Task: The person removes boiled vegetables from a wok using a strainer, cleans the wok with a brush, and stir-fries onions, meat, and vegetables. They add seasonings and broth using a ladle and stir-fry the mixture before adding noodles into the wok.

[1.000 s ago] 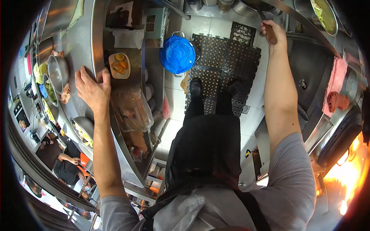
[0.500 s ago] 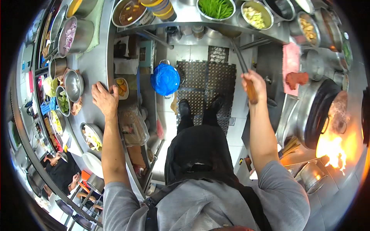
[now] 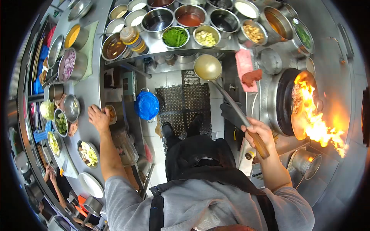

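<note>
My right hand (image 3: 257, 133) is wrapped round the wooden handle of a long ladle (image 3: 231, 102). The ladle's bowl reaches forward, just in front of the far shelf's edge, and looks pale yellow inside; whether it holds liquid I cannot tell. On the edge of the left counter (image 3: 86, 104) rests my left hand (image 3: 99, 116), fingers apart and holding nothing. Near it are a metal bowl (image 3: 71, 108), a bowl of green vegetables (image 3: 61, 124) and a bowl of cut vegetables (image 3: 88, 153). To the right, tall flames (image 3: 312, 111) rise at a dark wok (image 3: 286, 102).
Bowls of chopped greens (image 3: 175, 37), pale chopped pieces (image 3: 205, 37) and red liquid (image 3: 190, 18) crowd the far shelf. A pink cloth (image 3: 243, 63) lies right of it. On the floor stands a blue-covered pot (image 3: 147, 105). A co-worker's arm (image 3: 57, 188) shows at lower left.
The ladle's bowl has come up into view from the far shelf's edge, and my right hand has moved lower. The view has shifted. Flames at the wok have grown. My left hand stays on the counter.
</note>
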A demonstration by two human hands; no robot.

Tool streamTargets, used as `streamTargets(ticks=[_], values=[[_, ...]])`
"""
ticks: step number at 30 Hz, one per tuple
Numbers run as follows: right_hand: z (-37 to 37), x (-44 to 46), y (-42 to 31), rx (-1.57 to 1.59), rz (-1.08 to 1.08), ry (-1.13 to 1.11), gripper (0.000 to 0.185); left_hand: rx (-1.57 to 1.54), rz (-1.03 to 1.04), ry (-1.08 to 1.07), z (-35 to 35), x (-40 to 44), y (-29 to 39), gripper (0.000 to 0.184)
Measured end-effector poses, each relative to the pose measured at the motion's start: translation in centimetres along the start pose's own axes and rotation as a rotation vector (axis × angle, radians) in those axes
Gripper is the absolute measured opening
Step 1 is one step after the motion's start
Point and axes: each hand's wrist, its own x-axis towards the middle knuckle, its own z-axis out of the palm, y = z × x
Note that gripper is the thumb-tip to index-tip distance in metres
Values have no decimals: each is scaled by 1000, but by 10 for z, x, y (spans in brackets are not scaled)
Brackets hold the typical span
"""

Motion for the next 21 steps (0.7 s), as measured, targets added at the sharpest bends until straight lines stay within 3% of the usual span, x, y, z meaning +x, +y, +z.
streamTargets(ticks=[4,8,12,14,16,21], values=[[-22,-62,-13,28,-26,-2,57,17,21,13,6,-3,-3,62],[-34,-127,-31,78,-123,89,62,77,-28,-116,16,-1,-4,61],[-56,-193,-49,90,-222,179,61,70,-25,-140,74,-7,-29,71],[-62,-223,-55,130,-275,260,57,28,-144,-408,37,5,-12,78],[-72,-249,-56,75,-328,289,59,158,-18,-476,57,6,-21,85],[-91,-272,-51,35,-467,542,51,180,2,-628,59,16,-24,96]])
